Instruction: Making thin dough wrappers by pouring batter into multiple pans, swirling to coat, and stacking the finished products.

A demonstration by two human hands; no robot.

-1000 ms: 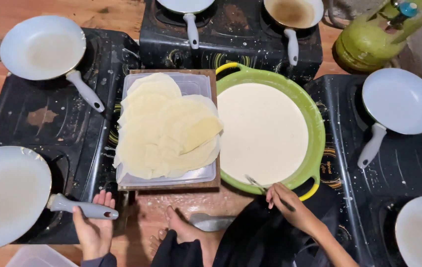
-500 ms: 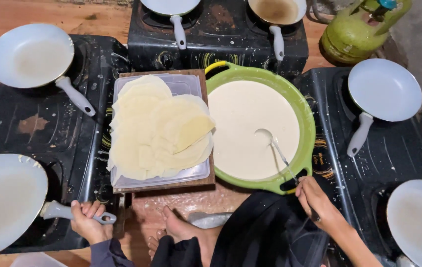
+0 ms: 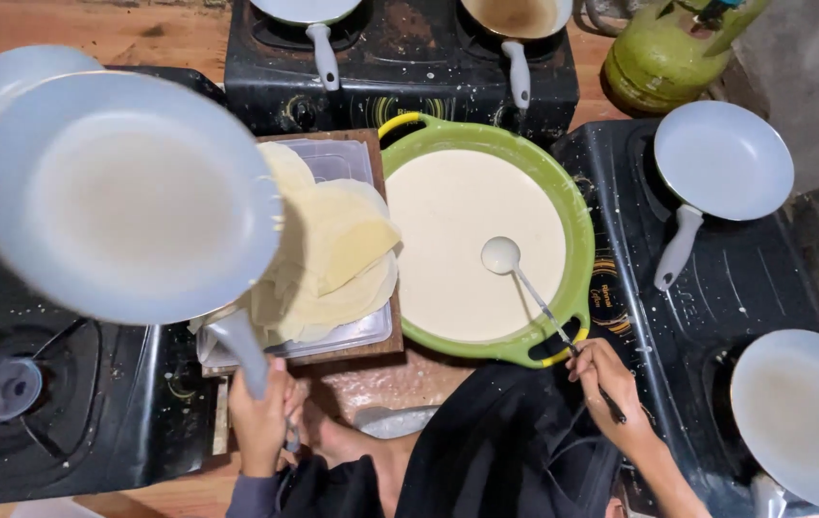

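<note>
A person's left hand [image 3: 261, 422], at about seven o'clock in the head view, has its fingers wrapped tight around the grey handle of a round pale-blue frying pan [image 3: 126, 197], which is lifted clear of the black gas stove [image 3: 93, 422] below and fills the nine-to-ten o'clock area; a thin pale crepe skin coats the pan's inside. Its rim overlaps the stack of thin cream-coloured crepes [image 3: 332, 254] piled on a clear plastic tray [image 3: 356, 331] that sits on a brown wooden board [image 3: 371, 350].

Just right of the tray, near the centre, sits a wide lime-green basin with yellow handles [image 3: 577, 249] filled with smooth off-white batter [image 3: 457, 240]. A long metal ladle [image 3: 505, 259] rests with its bowl in the batter, its handle running toward five o'clock into the right hand [image 3: 606, 384], whose fingers pinch the end of it.

At twelve o'clock two more pans stand on a second black stove [image 3: 400, 86]. At one o'clock stands a green gas cylinder [image 3: 664, 53]. At two o'clock a small pale-blue pan [image 3: 721, 158] sits on the right-hand black stove [image 3: 716, 288], and at four o'clock another pan holding a setting crepe [image 3: 803, 412] lies partly out of view.
</note>
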